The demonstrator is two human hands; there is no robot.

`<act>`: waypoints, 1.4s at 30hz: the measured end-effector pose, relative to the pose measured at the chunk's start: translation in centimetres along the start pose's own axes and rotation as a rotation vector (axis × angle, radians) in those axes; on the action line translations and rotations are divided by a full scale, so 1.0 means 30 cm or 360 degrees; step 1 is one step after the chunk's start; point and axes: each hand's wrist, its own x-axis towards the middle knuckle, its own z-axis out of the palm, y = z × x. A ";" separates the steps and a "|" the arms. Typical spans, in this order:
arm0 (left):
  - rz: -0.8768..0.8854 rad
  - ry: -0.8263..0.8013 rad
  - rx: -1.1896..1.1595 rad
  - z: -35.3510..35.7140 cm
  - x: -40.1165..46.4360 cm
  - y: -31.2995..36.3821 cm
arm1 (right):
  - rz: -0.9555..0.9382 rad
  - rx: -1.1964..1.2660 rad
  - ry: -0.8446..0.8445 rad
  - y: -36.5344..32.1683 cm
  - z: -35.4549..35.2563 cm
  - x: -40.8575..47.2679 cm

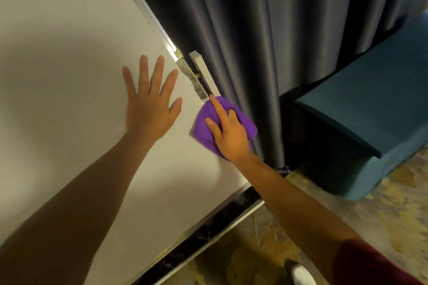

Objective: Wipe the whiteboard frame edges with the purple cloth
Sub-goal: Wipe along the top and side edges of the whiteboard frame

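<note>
The right hand (228,131) presses the purple cloth (203,126) against the right edge of the whiteboard (69,53), with the forefinger stretched up along the frame (170,45) and the other fingers curled into the cloth. The left hand (150,104) lies flat on the board just left of the cloth, fingers spread and holding nothing. Beyond the right hand hangs a dark curtain (243,30), and further to its right stands a teal seat (370,109).
</note>
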 end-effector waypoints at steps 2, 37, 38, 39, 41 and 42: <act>-0.0015 -0.0009 -0.0017 -0.007 0.004 0.007 | 0.0046 -0.0021 -0.0044 0.044 -0.014 -0.059; 0.0276 -0.0045 0.0113 -0.007 -0.090 0.070 | 0.0666 -0.0302 -0.0105 0.250 -0.033 -0.479; 0.0262 -0.0046 0.0112 0.002 -0.088 0.068 | 0.0743 -0.0270 -0.0102 0.267 -0.026 -0.511; 0.0256 -0.0036 0.0107 0.012 -0.084 0.068 | 0.0820 -0.0195 -0.0058 0.278 -0.010 -0.539; 0.0282 -0.0008 0.0104 0.028 -0.083 0.067 | 0.1004 0.0071 0.0089 0.279 0.044 -0.581; 0.0330 0.0023 0.0087 0.041 -0.089 0.062 | 0.1098 0.0208 0.0178 0.271 0.072 -0.582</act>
